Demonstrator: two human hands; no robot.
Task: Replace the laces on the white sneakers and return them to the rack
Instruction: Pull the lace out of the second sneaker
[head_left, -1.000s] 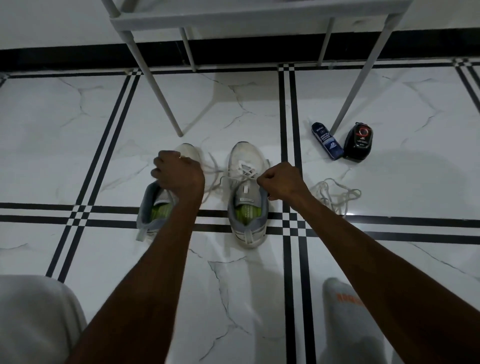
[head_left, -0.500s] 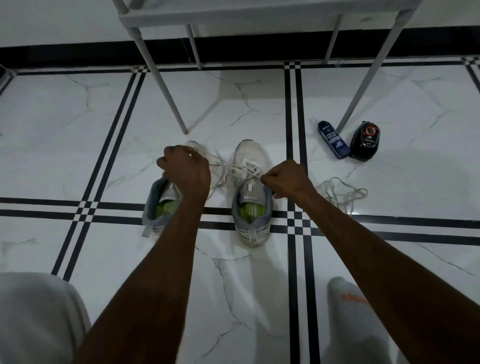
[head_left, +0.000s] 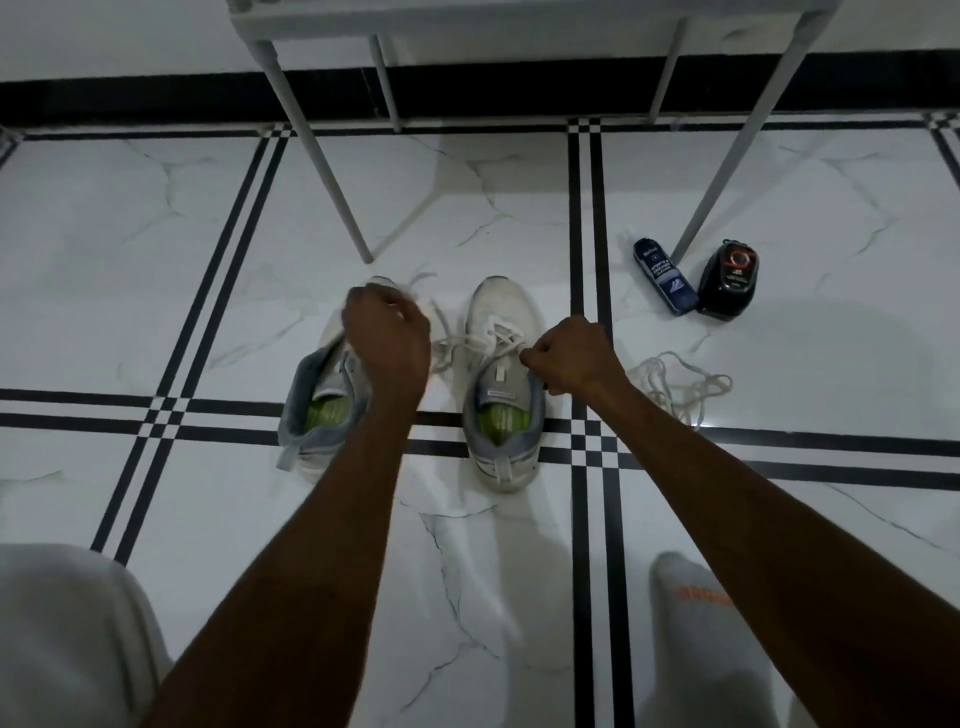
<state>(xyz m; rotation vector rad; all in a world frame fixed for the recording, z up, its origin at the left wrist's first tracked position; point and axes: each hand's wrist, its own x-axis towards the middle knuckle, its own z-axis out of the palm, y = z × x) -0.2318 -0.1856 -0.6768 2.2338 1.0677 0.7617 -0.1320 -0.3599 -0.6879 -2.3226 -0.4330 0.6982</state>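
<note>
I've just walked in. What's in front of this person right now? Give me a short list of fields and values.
floor: white marble-look tiles with black stripes
shoes: pair of white sneakers with green insoles, left one, right one, toes pointing away
left hand: closed, above the left sneaker's front
right hand: pinching the white lace of the right sneaker
spare lace: loose white lace pile, right of the shoes
extras: dark blue bottle, black container
rack: grey metal legs

Left hand (head_left: 387, 338), right hand (head_left: 571, 358): fingers pinched, forearms extended.
</note>
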